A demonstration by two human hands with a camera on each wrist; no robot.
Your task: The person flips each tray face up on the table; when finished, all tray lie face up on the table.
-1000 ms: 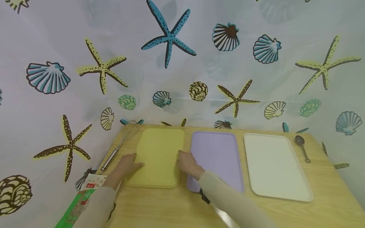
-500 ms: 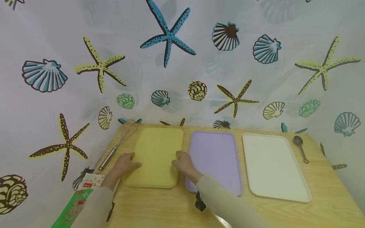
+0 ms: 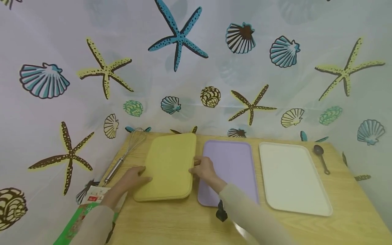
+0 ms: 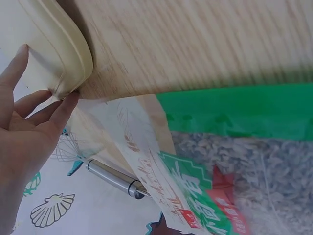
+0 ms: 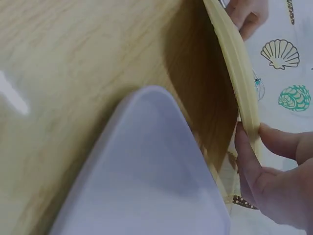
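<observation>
A yellow tray (image 3: 169,166) with rounded corners is tilted on the table, its right side raised. Lines run along its thick edge (image 5: 239,63); I cannot tell whether several trays are stacked. My right hand (image 3: 206,170) pinches the raised right edge, thumb on one face and fingers on the other, as the right wrist view shows. At the left edge my left hand (image 3: 130,180) holds the rim, with the thumb over the top face and fingertips at the side. Beside the right hand lies a lavender tray (image 3: 229,166), partly behind the right sleeve.
A white tray (image 3: 294,177) and a dark spoon (image 3: 321,158) lie to the right. Left of the yellow tray rests a whisk (image 3: 117,166). Below it a green and white food bag (image 4: 220,147) lies under the left forearm. A patterned curtain (image 3: 196,68) encloses the table.
The yellow tray's right side has come up off the table, tilting it to the left. My right hand has shifted slightly right and now pinches the raised edge; my left hand stays at its edge.
</observation>
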